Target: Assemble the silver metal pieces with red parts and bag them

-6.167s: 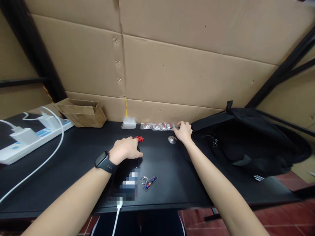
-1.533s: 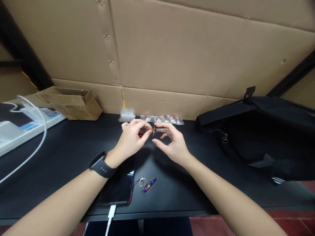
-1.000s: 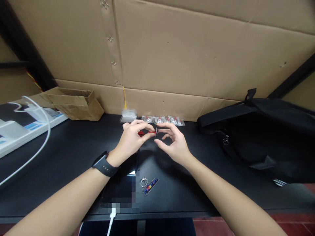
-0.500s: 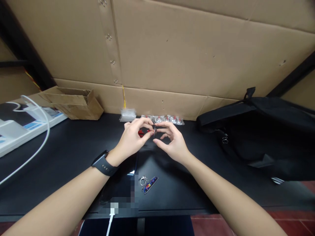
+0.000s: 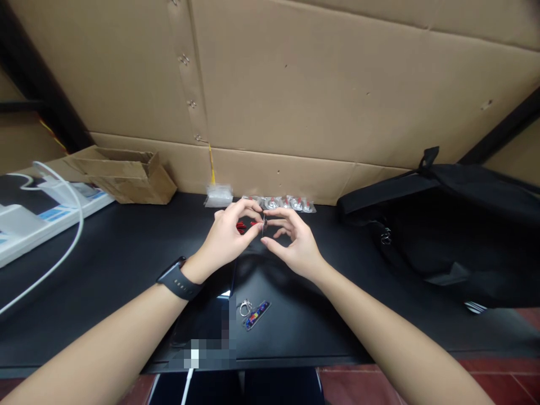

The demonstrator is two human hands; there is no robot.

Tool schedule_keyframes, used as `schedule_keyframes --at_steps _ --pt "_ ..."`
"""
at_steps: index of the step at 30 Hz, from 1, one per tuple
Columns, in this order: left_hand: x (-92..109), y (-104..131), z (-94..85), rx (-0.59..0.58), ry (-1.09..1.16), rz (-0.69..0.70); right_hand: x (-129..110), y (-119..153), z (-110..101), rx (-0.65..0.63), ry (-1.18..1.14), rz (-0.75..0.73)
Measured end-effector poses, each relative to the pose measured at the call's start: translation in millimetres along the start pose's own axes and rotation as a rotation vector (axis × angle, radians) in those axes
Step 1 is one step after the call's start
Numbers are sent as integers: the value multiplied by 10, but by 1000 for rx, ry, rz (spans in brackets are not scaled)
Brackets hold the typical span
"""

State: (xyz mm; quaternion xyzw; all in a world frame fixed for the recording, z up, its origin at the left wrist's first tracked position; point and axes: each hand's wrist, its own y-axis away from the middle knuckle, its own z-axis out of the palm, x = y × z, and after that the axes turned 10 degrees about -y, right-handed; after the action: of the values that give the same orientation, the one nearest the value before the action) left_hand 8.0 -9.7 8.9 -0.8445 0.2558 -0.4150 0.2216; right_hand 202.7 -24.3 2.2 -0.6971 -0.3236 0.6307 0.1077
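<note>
Between my two hands, above the black tabletop, is a small thin disc-like thing [image 5: 264, 226], seen edge-on with a dark face and a shiny rim; its kind is not clear. My left hand [image 5: 231, 232] pinches it from the left with thumb and fingers. Thumb and forefinger of my right hand [image 5: 297, 242] press on its lower and upper edges from the right. Red pieces [image 5: 241, 227] show behind my left fingers, partly hidden. Nearer to me lies a keychain [image 5: 256, 315] with a metal ring and a colourful printed tag.
Several clear packets with red bits [image 5: 297, 203] line the back, beside a stack of clear plastic bags [image 5: 219, 195]. An open cardboard box [image 5: 139, 185] and a white power strip [image 5: 54, 216] are left, a black bag [image 5: 439, 236] right. A dark phone-like device [image 5: 206, 320] lies in front.
The view has shifted very slightly. Both hands keep their hold on the thin disc in nearly the same place.
</note>
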Motion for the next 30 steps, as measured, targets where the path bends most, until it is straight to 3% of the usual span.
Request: schedule_keyframes --at_steps 6,14,22,30 --pt "-21 4 56 -1 177 -58 4 -5 -15 -5 0 -7" --pt "-5 2 8 8 32 8 27 3 2 18 -46 25" --pt "-59 -9 104 -14 303 -108 46 -7 2 21 1 4" --pt "-45 -2 78 35 242 -88 28 0 17 46 37 -1"
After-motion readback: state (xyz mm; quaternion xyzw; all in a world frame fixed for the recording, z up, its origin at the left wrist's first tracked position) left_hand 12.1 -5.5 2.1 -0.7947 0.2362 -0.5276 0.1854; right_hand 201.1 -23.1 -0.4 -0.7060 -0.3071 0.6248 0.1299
